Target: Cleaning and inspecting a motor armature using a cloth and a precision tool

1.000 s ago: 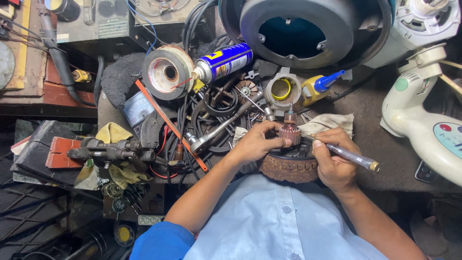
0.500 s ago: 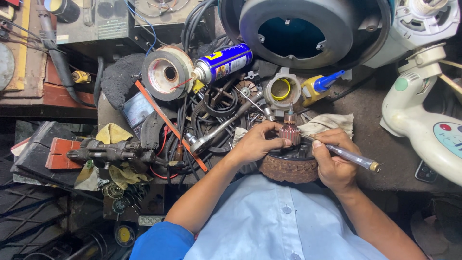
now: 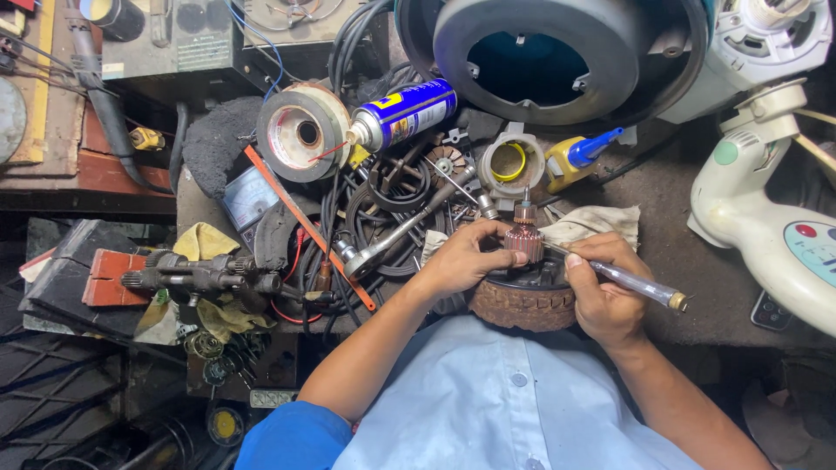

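My left hand (image 3: 461,259) pinches the armature (image 3: 525,240) upright while my right hand (image 3: 605,292) grips the tool (image 3: 629,281); keep the tip light, steady.

Cluttered grey workbench (image 3: 679,287), red wooden shelf (image 3: 96,170), dim floor (image 3: 61,400)

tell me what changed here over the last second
Nothing visibly changed. The left hand still grips the small copper-wound rotor standing on the rusty round part, and the right hand still holds the metal-handled tool with its tip at the rotor. The spray can and cloth lie as before.
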